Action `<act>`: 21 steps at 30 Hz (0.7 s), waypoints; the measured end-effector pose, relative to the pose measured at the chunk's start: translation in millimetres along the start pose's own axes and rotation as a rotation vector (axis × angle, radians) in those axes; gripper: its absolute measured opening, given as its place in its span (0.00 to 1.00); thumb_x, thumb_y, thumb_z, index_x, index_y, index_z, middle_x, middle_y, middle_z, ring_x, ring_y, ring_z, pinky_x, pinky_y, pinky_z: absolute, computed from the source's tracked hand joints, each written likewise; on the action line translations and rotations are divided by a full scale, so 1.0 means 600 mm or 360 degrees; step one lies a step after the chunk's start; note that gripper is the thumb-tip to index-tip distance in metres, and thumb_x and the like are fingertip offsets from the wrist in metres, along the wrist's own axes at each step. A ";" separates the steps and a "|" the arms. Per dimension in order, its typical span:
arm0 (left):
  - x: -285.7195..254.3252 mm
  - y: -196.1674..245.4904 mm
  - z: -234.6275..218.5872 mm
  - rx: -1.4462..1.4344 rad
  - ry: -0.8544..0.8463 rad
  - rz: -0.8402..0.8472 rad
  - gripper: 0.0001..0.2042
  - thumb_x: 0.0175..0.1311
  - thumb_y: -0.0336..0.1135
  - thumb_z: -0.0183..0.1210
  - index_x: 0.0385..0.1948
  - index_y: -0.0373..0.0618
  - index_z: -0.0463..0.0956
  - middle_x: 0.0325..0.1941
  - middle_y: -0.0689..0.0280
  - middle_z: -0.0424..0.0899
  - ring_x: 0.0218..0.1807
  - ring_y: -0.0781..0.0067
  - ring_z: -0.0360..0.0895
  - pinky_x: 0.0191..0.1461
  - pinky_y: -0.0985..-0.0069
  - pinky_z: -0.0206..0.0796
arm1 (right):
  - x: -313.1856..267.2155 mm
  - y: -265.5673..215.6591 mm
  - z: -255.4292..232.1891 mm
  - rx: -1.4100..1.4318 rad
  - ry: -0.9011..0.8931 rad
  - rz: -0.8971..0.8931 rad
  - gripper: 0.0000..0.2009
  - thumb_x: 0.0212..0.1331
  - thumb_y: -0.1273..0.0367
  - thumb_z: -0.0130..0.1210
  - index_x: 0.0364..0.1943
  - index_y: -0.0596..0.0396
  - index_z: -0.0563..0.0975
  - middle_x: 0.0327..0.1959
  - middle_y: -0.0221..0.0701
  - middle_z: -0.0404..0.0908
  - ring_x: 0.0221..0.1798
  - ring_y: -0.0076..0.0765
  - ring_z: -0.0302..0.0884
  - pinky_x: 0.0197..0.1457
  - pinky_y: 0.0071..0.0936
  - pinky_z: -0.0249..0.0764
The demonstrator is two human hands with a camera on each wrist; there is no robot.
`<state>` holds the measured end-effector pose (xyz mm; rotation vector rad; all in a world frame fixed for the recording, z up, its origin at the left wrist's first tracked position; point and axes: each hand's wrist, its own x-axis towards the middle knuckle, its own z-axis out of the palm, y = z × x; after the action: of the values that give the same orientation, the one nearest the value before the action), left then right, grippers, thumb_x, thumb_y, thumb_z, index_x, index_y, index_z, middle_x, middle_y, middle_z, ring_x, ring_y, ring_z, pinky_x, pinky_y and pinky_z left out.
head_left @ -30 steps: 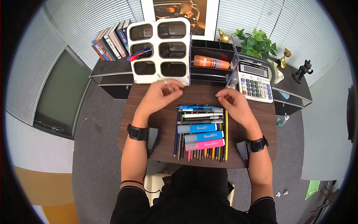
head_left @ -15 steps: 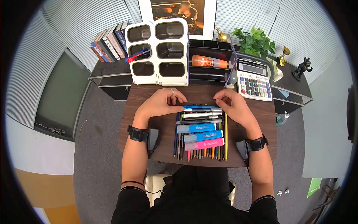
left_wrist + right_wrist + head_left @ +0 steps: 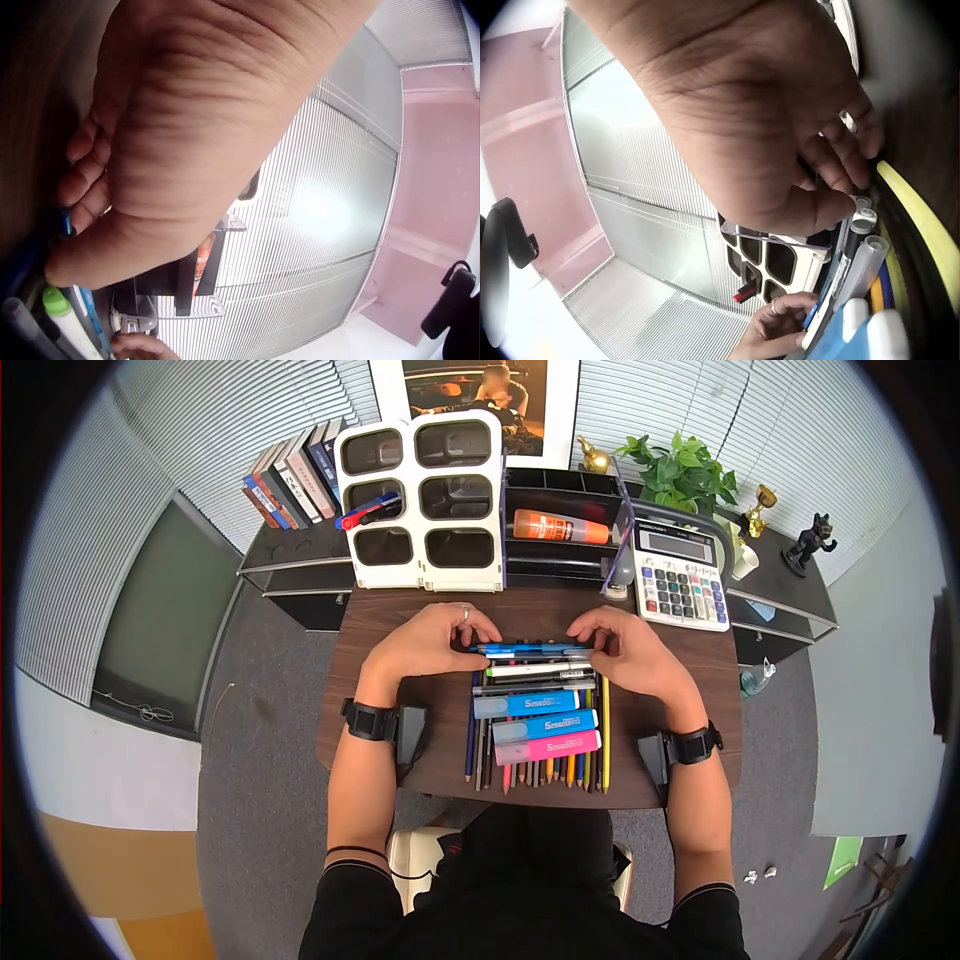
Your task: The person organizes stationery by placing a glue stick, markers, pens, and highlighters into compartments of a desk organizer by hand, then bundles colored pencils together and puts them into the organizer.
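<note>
Pencils (image 3: 553, 772) lie side by side on the brown desk, with several pens and markers across them. Blue pens (image 3: 530, 649) are at the far end of this row, then a white marker with a green tip (image 3: 535, 671), two blue highlighters (image 3: 540, 704) and a pink highlighter (image 3: 560, 747). My left hand (image 3: 425, 640) holds the left ends of the blue pens, thumb on the near side, fingers beyond. At their right ends my right hand (image 3: 640, 655) does the same, thumb over the clear caps (image 3: 864, 217) in the right wrist view.
A white six-compartment organizer (image 3: 420, 577) stands behind the left hand, pens in one compartment. Right of it a black rack (image 3: 560, 560) holds an orange glue bottle (image 3: 560, 526). A calculator (image 3: 683, 585) sits at the desk's back right.
The left hand has come down and right from near the organizer to the pens' left ends. The right hand has shifted slightly closer, its thumb now over their right ends.
</note>
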<state>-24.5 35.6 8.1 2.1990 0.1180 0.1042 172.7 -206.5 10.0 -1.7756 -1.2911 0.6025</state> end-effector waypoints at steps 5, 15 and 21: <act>0.001 0.003 0.003 0.0038 0.0024 -0.0025 0.14 0.51 0.31 0.72 0.42 0.43 0.87 0.34 0.68 0.84 0.34 0.76 0.73 0.40 0.77 0.68 | 0.000 0.005 0.001 0.0008 0.0017 0.0015 0.16 0.50 0.80 0.57 0.45 0.61 0.82 0.38 0.34 0.81 0.36 0.28 0.75 0.42 0.28 0.75; 0.006 0.000 0.006 -0.0083 0.0121 0.0038 0.10 0.59 0.29 0.69 0.42 0.43 0.88 0.30 0.71 0.83 0.28 0.84 0.71 0.34 0.82 0.66 | 0.000 -0.001 0.000 0.0037 0.0020 0.0034 0.15 0.51 0.79 0.57 0.45 0.63 0.81 0.37 0.34 0.81 0.34 0.27 0.75 0.40 0.26 0.74; 0.005 0.002 0.009 -0.0545 0.0286 -0.0081 0.09 0.68 0.30 0.65 0.47 0.42 0.86 0.34 0.73 0.86 0.32 0.87 0.74 0.35 0.85 0.64 | 0.002 0.008 0.003 0.0042 0.0023 0.0008 0.14 0.51 0.79 0.58 0.45 0.62 0.81 0.37 0.34 0.80 0.33 0.26 0.74 0.38 0.26 0.74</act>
<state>-20.8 31.0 6.4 1.8413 0.2384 0.2737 174.3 -205.2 5.1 -1.7591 -1.2635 0.6060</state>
